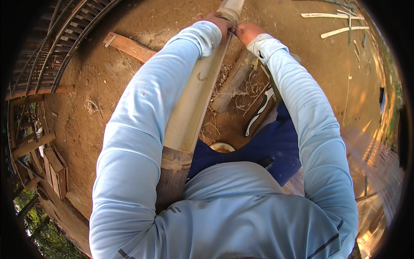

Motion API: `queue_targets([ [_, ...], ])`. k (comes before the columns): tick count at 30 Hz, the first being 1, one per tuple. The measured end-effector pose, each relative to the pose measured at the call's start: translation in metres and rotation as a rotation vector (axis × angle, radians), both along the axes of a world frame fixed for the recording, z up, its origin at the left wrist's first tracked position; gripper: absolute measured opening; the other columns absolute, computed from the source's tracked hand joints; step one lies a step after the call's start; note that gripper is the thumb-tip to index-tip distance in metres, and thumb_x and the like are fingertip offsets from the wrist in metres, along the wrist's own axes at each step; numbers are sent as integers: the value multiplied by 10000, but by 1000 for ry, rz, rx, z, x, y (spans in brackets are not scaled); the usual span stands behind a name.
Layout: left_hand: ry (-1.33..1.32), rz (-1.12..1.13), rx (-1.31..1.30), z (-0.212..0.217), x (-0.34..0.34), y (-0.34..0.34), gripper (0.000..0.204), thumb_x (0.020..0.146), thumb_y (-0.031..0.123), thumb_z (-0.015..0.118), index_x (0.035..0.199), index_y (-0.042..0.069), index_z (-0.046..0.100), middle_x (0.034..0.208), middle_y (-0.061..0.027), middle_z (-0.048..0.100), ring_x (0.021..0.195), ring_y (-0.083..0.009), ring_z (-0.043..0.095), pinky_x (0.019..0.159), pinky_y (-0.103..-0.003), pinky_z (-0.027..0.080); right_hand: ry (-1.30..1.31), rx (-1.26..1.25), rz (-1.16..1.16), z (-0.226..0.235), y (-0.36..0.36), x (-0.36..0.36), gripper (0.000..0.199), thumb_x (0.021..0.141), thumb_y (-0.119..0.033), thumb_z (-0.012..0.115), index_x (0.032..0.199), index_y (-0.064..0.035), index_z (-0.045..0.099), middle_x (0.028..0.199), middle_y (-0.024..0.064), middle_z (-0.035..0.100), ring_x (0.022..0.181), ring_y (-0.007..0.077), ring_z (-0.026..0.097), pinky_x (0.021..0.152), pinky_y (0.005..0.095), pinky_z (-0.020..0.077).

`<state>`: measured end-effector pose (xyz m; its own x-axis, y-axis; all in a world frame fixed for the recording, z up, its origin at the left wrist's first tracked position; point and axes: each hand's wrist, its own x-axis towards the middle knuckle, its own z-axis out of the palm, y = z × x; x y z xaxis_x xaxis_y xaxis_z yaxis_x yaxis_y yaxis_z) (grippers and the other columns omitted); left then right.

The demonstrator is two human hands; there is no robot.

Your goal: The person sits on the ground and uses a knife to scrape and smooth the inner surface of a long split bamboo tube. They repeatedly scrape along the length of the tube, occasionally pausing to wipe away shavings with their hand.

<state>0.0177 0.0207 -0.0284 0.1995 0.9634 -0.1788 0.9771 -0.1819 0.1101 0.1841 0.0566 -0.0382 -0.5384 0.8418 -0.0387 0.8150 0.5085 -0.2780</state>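
A thick, pale bamboo pole [189, 103] runs from beside my left hip away to the top of the view, passing under my left forearm. Near its far end, just short of a ringed joint, my left hand [215, 23] is closed over the pole. My right hand [249, 33] is closed in a pinch at the pole's right edge, its fingertips meeting those of the left. Whatever lies between the fingertips is too small to make out. Below, between my legs, lies a curved black-and-white handle [258, 113], next to a short piece of log [233, 82].
A reddish plank [133, 47] lies on the dirt floor left of the pole. Slatted bamboo framework [71, 39] stands at the far left, with a wooden box [56, 170] nearer. Pale split strips [345, 31] lie far right. Thin shavings [222, 80] litter the ground by the log.
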Motion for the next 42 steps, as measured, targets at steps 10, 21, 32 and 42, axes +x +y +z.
queue_targets([
  [10,-10,44,14,0,-1,1,675,889,44,595,1489,339,498,1622,-18,385,1539,-250,263,1246,-600,171,45,0,-78,-9,20,-3,370,1021,-430,544,1066,-116,734,1015,216,711,950,438,665,849,484,518],
  [21,0,18,-58,17,0,-6,586,898,116,653,1437,330,563,1554,-11,485,1510,-262,324,1224,-626,203,11,-57,-99,-12,16,-1,361,1002,-443,583,1018,-122,746,959,217,702,899,420,671,819,464,517],
  [32,3,120,-130,23,2,-18,668,860,27,534,1420,388,582,1575,-31,455,1412,-303,478,1206,-531,305,40,-100,-124,-4,-10,-1,351,1008,-418,570,991,-110,738,961,219,697,895,419,666,808,463,514],
  [42,-55,86,-89,28,-3,-50,651,862,1,513,1398,356,613,1541,-75,495,1397,-336,484,1184,-538,329,101,-89,-103,-7,-39,2,369,1016,-407,555,947,-77,705,899,221,679,818,405,645,765,473,497],
])
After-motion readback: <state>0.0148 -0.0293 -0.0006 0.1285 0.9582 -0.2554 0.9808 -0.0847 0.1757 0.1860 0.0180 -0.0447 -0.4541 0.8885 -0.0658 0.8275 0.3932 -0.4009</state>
